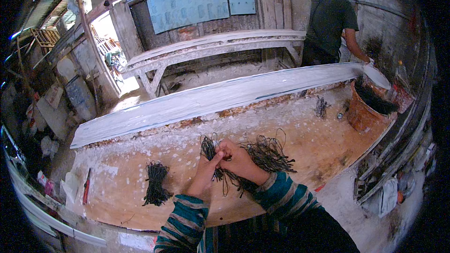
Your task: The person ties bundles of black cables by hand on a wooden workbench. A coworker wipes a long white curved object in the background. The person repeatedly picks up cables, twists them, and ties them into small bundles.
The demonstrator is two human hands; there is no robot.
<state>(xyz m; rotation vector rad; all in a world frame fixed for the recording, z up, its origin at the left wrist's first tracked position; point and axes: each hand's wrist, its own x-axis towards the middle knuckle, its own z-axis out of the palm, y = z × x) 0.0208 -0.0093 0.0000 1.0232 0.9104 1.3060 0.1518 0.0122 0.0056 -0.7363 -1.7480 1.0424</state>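
Both my hands meet over the near middle of the table, fingers closed round a bundle of thin black cords [206, 145]. Its looped ends stick up above the fingers, and loose strands hang below them. My left hand [205, 172] grips the bundle from the left. Pressed against it, my right hand [241, 163] pinches at the cords, though the exact fingertip hold is partly hidden. Just beyond the right hand lies a loose heap of similar cords [272, 154]. To the left, a neat bundle of black cords [157, 182] rests on the wood.
A red-handled slim tool [86, 186] lies at the table's left. An orange bucket [363, 112] of black strands stands at the right, near a small cord bundle [321, 107]. A long white raised board [211, 96] runs behind. A co-worker [332, 23] stands at the far right.
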